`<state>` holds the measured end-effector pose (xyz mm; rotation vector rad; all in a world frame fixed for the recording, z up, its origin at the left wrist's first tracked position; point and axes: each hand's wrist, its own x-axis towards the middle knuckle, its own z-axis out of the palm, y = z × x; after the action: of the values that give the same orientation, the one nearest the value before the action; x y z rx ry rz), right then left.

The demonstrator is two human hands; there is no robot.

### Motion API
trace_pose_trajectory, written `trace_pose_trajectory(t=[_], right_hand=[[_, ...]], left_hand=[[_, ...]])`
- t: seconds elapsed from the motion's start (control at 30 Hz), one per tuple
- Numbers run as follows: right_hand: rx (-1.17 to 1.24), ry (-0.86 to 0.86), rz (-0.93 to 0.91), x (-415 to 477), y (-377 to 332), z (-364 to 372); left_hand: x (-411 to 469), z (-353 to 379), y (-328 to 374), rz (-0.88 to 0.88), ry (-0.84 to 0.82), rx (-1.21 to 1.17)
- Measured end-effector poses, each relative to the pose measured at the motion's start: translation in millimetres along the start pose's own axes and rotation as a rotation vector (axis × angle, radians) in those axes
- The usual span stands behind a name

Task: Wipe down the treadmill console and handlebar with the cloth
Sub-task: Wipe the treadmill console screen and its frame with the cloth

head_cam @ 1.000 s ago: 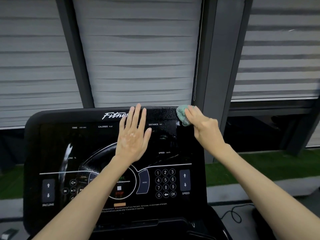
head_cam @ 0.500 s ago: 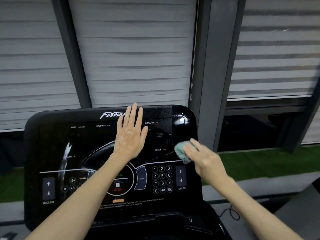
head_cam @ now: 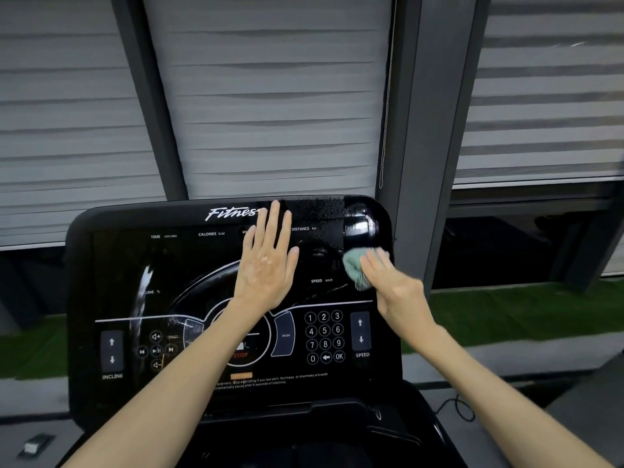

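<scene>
The black glossy treadmill console (head_cam: pixel 111 271) fills the lower middle of the head view, with a keypad, SPEED and INCLINE arrows and a "Fitness" logo on top. My left hand (head_cam: pixel 266 265) lies flat, fingers spread, on the upper middle of the screen. My right hand (head_cam: pixel 391 285) presses a small bunched green cloth (head_cam: pixel 354 266) against the console's right side, just below its shiny upper right corner. The handlebar is not visible.
Grey slatted blinds and dark window posts (head_cam: pixel 415 130) stand right behind the console. A strip of green turf (head_cam: pixel 526 305) and a grey floor with a black cable (head_cam: pixel 456 407) lie to the right. A dark tray (head_cam: pixel 337 423) sits under the console.
My right hand swept the cloth down from the console's top right corner to mid-height, then back up a little along the right side. My left hand stayed flat on the screen.
</scene>
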<state>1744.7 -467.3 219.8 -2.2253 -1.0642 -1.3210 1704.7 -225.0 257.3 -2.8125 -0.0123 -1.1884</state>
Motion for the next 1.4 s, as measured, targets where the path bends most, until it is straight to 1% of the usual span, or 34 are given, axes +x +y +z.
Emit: trace_pose_trajectory(t=[0.07,0.17,0.2,0.27,0.4,0.47,0.53,0.63,0.77,0.97,1.03,1.1,1.17,1.27,1.33,1.4], right_hand=[[0.052,-0.021,0.032,-43.7,-7.6,2.9],[0.122,-0.153,0.038,-99.6,-16.4,3.8],[0.134,-0.194,0.019,-105.6,-16.3,0.8],[0.153,-0.214,-0.008,-95.6,-10.5,-6.5],[0.099,-0.124,0.019,-30.9,10.8,-9.4],[0.039,-0.087,0.042,12.1,22.6,-7.2],[-0.035,-0.054,0.025,51.5,29.4,-6.5],[-0.046,-0.001,0.022,81.1,31.7,-3.7],[-0.023,0.028,0.089,60.8,17.6,-1.7],[0.061,0.019,0.065,-41.0,1.5,4.1],[0.078,-0.014,0.083,-75.0,-5.7,3.9],[0.106,-0.091,0.117,-95.5,-11.0,3.3],[0.141,-0.144,0.119,-98.6,-11.3,-0.1],[0.114,-0.150,0.065,-79.2,-2.6,-4.2],[0.084,-0.124,0.057,-55.3,4.5,-3.9],[0.074,-0.063,0.069,-24.3,11.2,-2.2]], left_hand=[[0.3,-0.1,1.6,-0.003,-0.001,0.013],[0.5,0.8,2.7,-0.011,-0.001,0.020],[0.5,1.5,2.4,-0.010,-0.001,0.023],[0.6,2.2,1.8,-0.007,0.000,0.030],[-0.1,2.9,1.2,-0.009,-0.002,0.029],[-0.1,2.4,0.3,-0.007,-0.002,0.023],[-0.5,1.7,-0.5,-0.005,-0.006,0.021],[-0.4,1.0,-0.5,-0.005,-0.010,0.021],[-0.9,0.2,0.0,-0.009,-0.009,-0.006],[-2.3,-2.2,-2.2,0.002,-0.012,-0.056],[-3.8,-2.9,-1.6,0.000,-0.015,-0.060],[-4.4,-3.9,0.0,-0.007,-0.018,-0.065],[-5.6,-4.6,1.0,-0.008,-0.021,-0.069],[-9.1,-4.9,-0.1,0.007,-0.018,-0.076],[-12.1,-4.0,-2.2,0.012,-0.014,-0.075],[-13.6,-3.0,-3.5,0.020,-0.014,-0.081]])
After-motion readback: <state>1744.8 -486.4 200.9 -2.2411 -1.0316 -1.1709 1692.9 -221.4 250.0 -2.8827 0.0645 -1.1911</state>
